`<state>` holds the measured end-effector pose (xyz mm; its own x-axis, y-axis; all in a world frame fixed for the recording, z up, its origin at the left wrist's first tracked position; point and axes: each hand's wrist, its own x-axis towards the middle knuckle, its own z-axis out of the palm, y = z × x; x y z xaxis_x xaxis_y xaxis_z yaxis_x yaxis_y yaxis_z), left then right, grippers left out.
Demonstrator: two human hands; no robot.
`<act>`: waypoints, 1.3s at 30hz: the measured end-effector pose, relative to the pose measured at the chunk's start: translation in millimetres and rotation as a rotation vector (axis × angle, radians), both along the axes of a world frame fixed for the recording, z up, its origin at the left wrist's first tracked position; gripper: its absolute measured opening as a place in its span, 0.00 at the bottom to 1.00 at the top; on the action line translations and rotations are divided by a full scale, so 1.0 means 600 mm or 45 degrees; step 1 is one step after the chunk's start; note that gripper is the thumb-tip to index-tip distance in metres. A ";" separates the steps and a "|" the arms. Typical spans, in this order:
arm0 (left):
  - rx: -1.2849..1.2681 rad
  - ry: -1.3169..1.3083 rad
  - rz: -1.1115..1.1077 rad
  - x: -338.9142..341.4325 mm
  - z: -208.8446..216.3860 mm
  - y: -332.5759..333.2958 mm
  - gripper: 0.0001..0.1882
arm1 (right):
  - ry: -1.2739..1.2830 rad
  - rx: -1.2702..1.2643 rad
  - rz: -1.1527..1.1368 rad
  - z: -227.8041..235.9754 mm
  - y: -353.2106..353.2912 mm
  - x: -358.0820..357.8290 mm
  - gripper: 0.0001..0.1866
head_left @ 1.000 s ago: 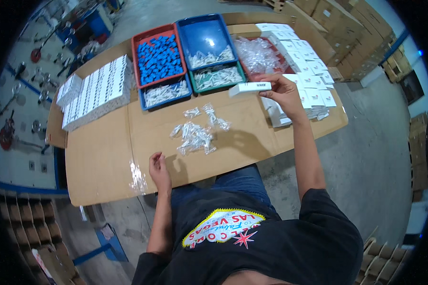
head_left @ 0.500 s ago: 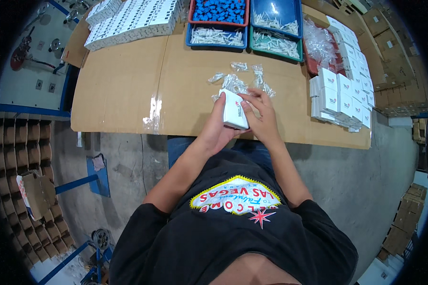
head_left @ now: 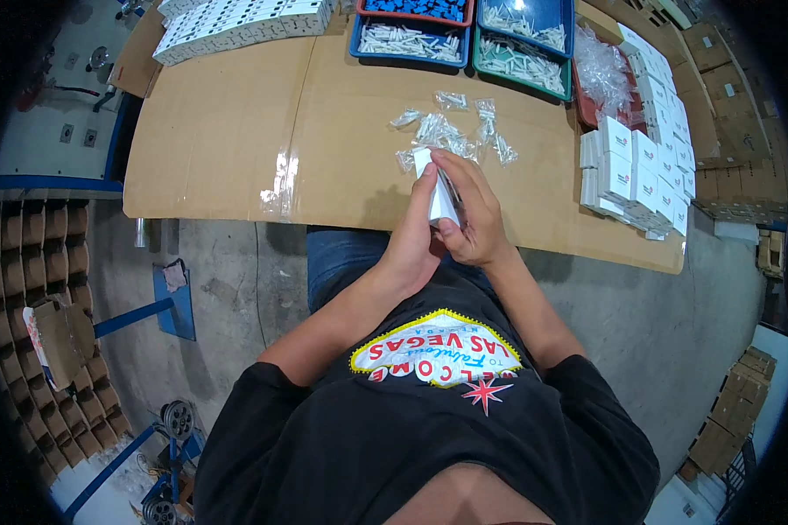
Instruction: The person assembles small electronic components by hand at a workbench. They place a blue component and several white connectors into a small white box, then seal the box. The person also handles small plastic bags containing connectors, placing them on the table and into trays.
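A small white box (head_left: pixel 443 199) is held upright on edge between my two hands, just above the near edge of the cardboard-covered table. My left hand (head_left: pixel 411 234) grips its left side, the thumb lying along it. Around the right side wraps my right hand (head_left: pixel 474 210), fingers together over the top end and thumb at the lower end. Much of the box is hidden by the fingers. Right beyond the hands lie several small clear bags (head_left: pixel 442 133) of white, stick-like pieces.
White boxes (head_left: pixel 622 171) stand stacked at the right, beside a red tray of clear plastic bags (head_left: pixel 602 74). Trays of white pieces (head_left: pixel 410 42) and blue pieces (head_left: pixel 420 9) sit at the back. More white boxes (head_left: pixel 245 31) fill the far left of the cardboard tabletop (head_left: pixel 210 140).
The box has been turned from showing its broad printed face to standing on its narrow side. My right hand has closed around it. The whole view has shifted slightly.
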<state>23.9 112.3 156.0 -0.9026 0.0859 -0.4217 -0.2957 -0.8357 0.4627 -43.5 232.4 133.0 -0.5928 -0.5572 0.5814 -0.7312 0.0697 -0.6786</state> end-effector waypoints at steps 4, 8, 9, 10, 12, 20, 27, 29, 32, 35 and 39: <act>-0.006 -0.018 0.045 0.004 -0.007 -0.002 0.27 | 0.053 0.040 -0.020 -0.014 -0.006 0.000 0.36; -0.008 -0.040 0.074 0.006 -0.027 -0.003 0.26 | 0.096 0.054 -0.041 -0.030 -0.006 0.004 0.36; -0.025 -0.055 0.094 0.003 -0.023 -0.002 0.25 | 0.106 0.051 -0.060 -0.035 -0.009 0.006 0.36; -0.041 -0.070 0.113 0.002 -0.022 -0.002 0.25 | 0.117 0.047 -0.079 -0.039 -0.012 0.008 0.35; -0.041 -0.061 0.130 0.001 -0.026 -0.001 0.24 | 0.129 0.024 -0.094 -0.041 -0.019 0.013 0.34; -0.067 -0.065 0.196 -0.001 -0.038 0.000 0.23 | 0.104 0.046 -0.117 -0.058 -0.024 0.020 0.33; -0.092 -0.054 0.219 -0.001 -0.051 -0.001 0.23 | 0.059 0.022 -0.108 -0.058 -0.026 0.022 0.31; -0.100 -0.058 0.225 -0.001 -0.052 0.001 0.23 | 0.060 0.019 -0.116 -0.059 -0.026 0.023 0.31; -0.119 -0.069 0.241 -0.001 -0.051 0.003 0.22 | 0.058 0.024 -0.126 -0.056 -0.026 0.025 0.31; -0.120 -0.066 0.233 0.000 -0.057 0.001 0.22 | 0.045 0.009 -0.125 -0.056 -0.026 0.024 0.31; -0.109 -0.070 0.233 0.002 -0.051 0.002 0.21 | 0.035 -0.007 -0.120 -0.057 -0.026 0.023 0.32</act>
